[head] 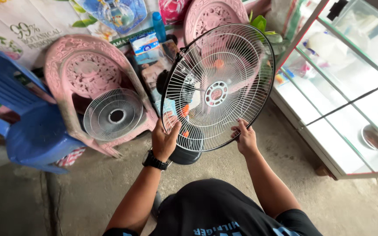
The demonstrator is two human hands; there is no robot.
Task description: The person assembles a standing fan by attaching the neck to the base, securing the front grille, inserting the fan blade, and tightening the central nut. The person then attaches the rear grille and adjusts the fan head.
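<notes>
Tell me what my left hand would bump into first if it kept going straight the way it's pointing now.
Probably the black fan body just behind the wire fan guard that the left hand grips. Beyond it sits the pink chair, though depth is hard to judge.

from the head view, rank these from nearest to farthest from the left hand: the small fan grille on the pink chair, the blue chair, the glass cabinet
Measured from the left hand, which grips the big fan guard:
1. Small fan grille, just to its left, leaning on the pink chair.
2. Blue chair, farther left, beyond the pink chair.
3. Glass cabinet, far across on the right side.
</notes>
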